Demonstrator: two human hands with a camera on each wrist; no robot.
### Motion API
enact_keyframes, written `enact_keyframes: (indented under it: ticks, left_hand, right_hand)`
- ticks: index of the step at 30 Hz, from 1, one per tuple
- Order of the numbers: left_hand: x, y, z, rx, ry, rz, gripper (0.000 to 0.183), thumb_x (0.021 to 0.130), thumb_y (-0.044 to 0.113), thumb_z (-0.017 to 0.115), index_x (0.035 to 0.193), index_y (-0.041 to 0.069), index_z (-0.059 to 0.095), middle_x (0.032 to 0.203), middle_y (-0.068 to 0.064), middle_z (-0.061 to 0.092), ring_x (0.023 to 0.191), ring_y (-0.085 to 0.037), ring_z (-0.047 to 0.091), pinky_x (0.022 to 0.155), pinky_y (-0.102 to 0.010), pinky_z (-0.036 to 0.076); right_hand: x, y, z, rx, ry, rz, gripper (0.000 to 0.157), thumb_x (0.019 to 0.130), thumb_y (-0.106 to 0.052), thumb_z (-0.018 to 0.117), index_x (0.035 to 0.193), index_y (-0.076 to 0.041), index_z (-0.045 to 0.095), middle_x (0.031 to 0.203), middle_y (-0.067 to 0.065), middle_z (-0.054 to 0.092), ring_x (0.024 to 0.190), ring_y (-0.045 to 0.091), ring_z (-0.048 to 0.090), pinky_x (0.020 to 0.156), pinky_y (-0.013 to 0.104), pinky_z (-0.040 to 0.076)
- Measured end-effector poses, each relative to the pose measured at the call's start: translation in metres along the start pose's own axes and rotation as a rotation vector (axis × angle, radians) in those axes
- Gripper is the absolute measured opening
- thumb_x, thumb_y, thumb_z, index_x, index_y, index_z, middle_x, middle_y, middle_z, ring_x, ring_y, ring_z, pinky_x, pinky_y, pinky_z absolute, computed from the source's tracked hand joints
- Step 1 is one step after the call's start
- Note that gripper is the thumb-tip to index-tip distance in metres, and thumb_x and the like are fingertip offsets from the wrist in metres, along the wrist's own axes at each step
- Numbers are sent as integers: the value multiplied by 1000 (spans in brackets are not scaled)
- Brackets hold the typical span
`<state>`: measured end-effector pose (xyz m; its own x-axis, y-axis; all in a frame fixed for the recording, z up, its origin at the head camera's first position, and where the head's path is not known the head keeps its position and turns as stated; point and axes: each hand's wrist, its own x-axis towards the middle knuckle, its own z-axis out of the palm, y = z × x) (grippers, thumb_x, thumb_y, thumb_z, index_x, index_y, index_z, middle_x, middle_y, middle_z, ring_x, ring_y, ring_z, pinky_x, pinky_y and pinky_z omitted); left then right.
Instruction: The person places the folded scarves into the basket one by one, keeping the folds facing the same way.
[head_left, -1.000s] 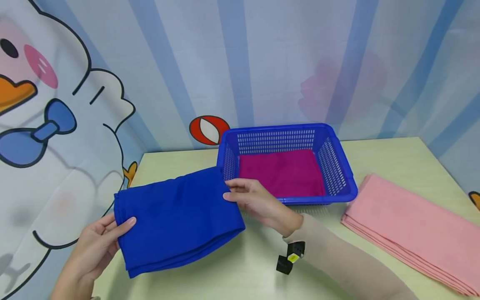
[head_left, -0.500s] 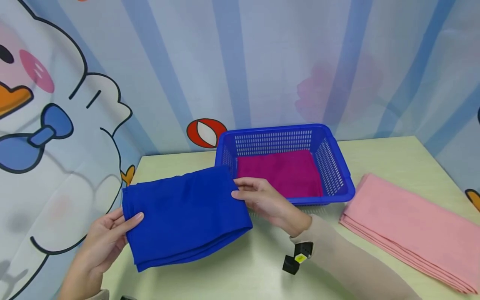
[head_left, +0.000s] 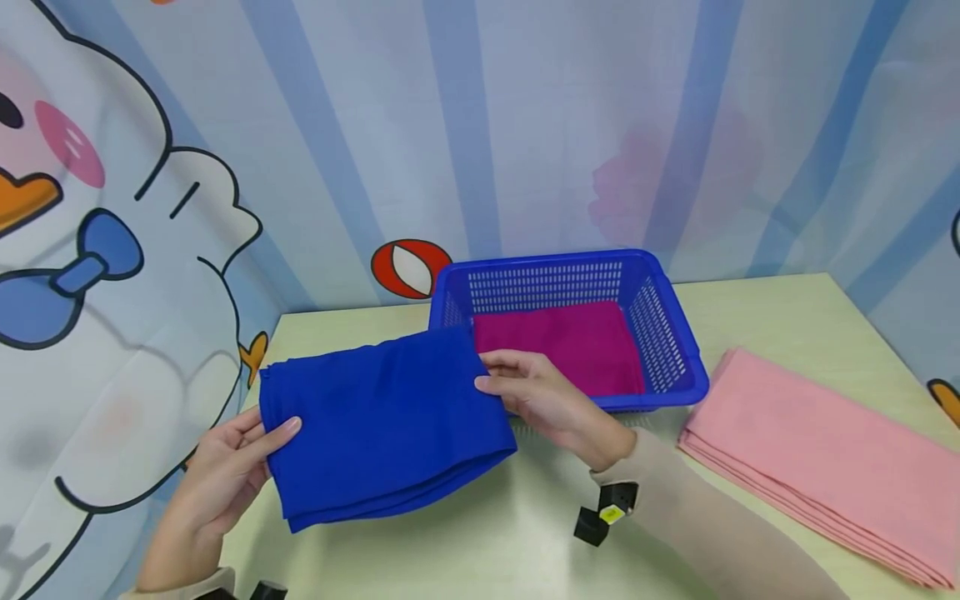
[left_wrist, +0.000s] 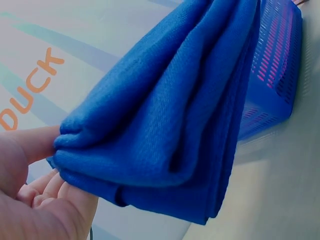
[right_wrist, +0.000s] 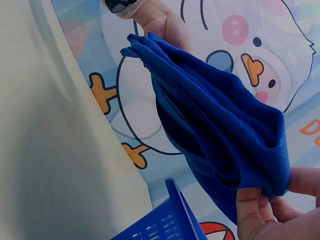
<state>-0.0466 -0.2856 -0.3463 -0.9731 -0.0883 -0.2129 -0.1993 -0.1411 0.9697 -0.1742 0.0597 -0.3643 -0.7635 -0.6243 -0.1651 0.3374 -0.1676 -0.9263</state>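
Note:
A folded blue cloth [head_left: 382, 425] hangs in the air above the table, in front of the basket's left end. My left hand [head_left: 225, 483] pinches its left edge, thumb on top and fingers beneath. At the cloth's right edge my right hand [head_left: 551, 404] pinches it between thumb and fingers. Several folded layers of the cloth [left_wrist: 155, 115] show in the left wrist view. Behind it stands a blue plastic basket [head_left: 667, 317] with slotted walls; the cloth hides its near left corner. Inside the basket lies a folded magenta cloth [head_left: 562, 342], flat on the bottom.
A folded pink cloth [head_left: 825, 467] lies on the pale table [head_left: 757, 308], right of the basket. Behind the table hangs a printed backdrop [head_left: 547, 125] with a cartoon duck on the left. A small black device [head_left: 607, 512] is strapped at my right wrist.
Both hands have carried the blue cloth a little to the right and slightly up, keeping their pinch. Basket, magenta cloth and pink cloth stay put; the head view has shifted slightly.

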Motion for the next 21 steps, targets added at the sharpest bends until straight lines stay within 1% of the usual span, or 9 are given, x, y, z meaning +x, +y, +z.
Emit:
enact_keyframes:
  ticks: [5,8,11,15,18,21]
  left_hand:
    - [5,1,4,10,-16,-1,27,100,5,59,117,24,68,113,-1,73,95,-19,72,84,-30,58]
    - [9,3,6,27,-40,5,27,101,6,59,125,18,63,115,-1,72,98,-20,71,85,-30,58]
    - [12,4,9,45,-53,6,32,101,7,59,133,11,56,117,-1,71,100,-19,71,87,-30,57]
    - [16,6,13,62,-39,-4,36,100,10,61,136,8,54,116,1,72,99,-18,71,87,-29,57]
    - [19,8,18,77,-23,-15,45,100,12,63,142,2,48,114,2,72,99,-18,71,88,-29,56]
    - [22,10,22,93,-16,-28,59,99,14,64,148,-5,37,114,4,72,99,-17,71,88,-28,56]
  right_hand:
    - [-3,-4,-3,-7,8,1,46,100,-2,56,143,9,43,103,3,62,95,14,63,86,25,54]
    - [-4,-5,-6,-20,22,3,47,100,-2,55,144,8,42,103,2,60,95,13,62,86,24,53]
    - [-3,-6,-9,-26,32,2,47,100,-2,55,144,8,42,102,2,59,95,13,60,86,24,52]
    - [-4,-8,-13,-32,43,-8,47,100,-3,55,143,9,43,98,0,58,93,12,59,84,23,51]
    - [-5,-10,-15,-37,45,-20,47,100,-3,55,143,9,42,96,-1,57,93,12,57,84,23,50]
    - [-6,-12,-18,-34,45,-26,45,100,-2,54,142,9,43,94,-1,58,92,12,59,84,23,51]
